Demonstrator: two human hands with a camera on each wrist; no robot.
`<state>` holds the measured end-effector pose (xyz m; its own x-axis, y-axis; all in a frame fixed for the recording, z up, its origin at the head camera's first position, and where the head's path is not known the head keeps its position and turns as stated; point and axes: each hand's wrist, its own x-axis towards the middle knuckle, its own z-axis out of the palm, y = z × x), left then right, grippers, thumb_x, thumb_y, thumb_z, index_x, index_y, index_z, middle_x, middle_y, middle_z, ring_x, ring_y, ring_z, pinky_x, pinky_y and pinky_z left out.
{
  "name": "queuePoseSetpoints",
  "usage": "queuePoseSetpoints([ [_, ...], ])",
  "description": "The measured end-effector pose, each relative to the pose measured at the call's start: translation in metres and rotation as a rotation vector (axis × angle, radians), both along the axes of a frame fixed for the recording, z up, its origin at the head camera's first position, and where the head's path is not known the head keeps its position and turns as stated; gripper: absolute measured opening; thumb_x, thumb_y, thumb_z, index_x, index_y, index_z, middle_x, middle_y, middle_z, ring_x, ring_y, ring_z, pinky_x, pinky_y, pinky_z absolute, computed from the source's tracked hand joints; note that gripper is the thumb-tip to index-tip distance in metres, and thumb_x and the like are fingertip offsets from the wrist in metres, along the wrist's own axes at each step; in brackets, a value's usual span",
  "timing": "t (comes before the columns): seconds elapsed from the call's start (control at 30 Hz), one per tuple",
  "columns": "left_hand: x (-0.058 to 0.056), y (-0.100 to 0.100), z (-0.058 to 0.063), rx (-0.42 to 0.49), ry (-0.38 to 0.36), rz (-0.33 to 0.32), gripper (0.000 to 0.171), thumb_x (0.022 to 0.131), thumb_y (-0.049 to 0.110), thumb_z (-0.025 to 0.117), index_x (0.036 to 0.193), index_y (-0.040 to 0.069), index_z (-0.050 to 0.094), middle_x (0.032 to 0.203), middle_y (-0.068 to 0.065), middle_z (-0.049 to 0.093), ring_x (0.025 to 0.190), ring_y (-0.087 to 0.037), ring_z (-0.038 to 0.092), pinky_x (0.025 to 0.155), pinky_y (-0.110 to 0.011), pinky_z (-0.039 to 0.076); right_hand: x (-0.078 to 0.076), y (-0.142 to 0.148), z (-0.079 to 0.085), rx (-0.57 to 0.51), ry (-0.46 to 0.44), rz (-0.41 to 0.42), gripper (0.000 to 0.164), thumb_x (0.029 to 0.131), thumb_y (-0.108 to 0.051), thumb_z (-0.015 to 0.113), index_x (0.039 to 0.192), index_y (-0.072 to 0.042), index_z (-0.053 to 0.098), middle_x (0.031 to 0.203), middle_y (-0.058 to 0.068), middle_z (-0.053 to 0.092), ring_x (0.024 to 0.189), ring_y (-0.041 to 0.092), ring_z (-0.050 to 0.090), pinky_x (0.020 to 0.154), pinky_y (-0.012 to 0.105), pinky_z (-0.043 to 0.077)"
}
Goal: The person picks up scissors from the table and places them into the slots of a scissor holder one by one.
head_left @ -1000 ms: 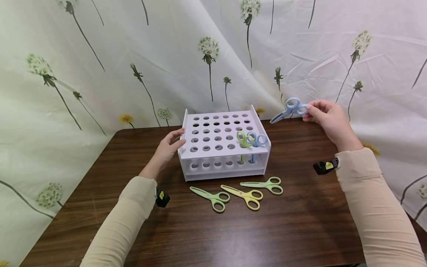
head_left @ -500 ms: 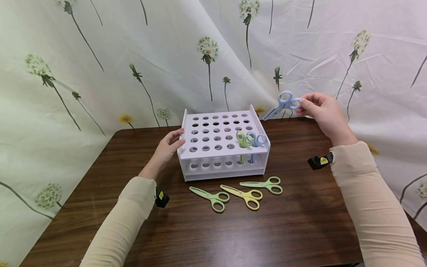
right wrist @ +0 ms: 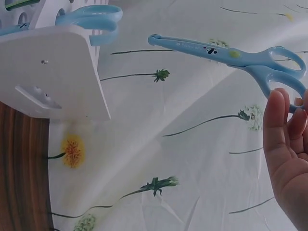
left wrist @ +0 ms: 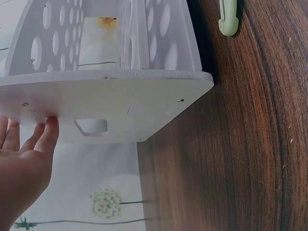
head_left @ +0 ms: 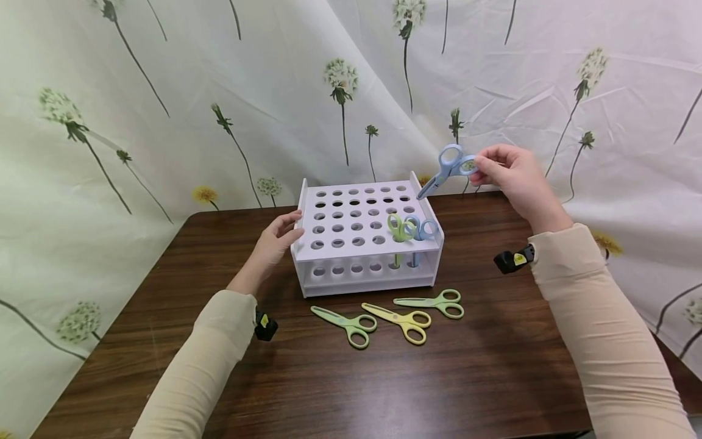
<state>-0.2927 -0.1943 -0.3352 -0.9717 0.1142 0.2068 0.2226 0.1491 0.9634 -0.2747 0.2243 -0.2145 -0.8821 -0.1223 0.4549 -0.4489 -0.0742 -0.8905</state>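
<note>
A white rack (head_left: pixel 364 253) with rows of round holes stands on the table. My left hand (head_left: pixel 274 236) touches its left side panel (left wrist: pixel 139 96) with the fingertips, thumb apart from the fingers. In the air right of the rack, my right hand (head_left: pixel 512 180) pinches a pair of blue scissors (right wrist: pixel 240 57) by one handle loop. Their blades slant down and left, the tip overlapping the rack's back right corner in the head view. Upright in the front row, at the right, are green scissors (head_left: pixel 398 230) and another blue pair (head_left: pixel 423 230), handles above the holes.
In front of the rack lie green scissors (head_left: pixel 347 323), yellow scissors (head_left: pixel 403 320) and a second green pair (head_left: pixel 439 303) on the dark wooden table (head_left: pixel 307 390). A white curtain (head_left: pixel 263 79) printed with dandelions hangs behind and at both sides.
My right hand has moved left and slightly up with the blue scissors, toward the rack, and the blades now point more steeply down. My left hand has kept its place.
</note>
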Motion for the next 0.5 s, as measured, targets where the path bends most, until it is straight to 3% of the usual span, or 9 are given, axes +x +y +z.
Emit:
queuePoseSetpoints([
  [0.5, -0.001, 0.000, 0.000, -0.010, -0.003, -0.003, 0.039, 0.093, 0.010, 0.054, 0.127, -0.004, 0.043, 0.144, -0.008, 0.035, 0.131, -0.021, 0.030, 0.104, -0.037, 0.027, -0.004, -0.022, -0.003, 0.056, 0.030, 0.053, 0.006, 0.086, -0.003, 0.062, 0.085, 0.004, 0.061, 0.070, 0.006, 0.063, 0.061, 0.013, 0.063, 0.061, 0.023, 0.052],
])
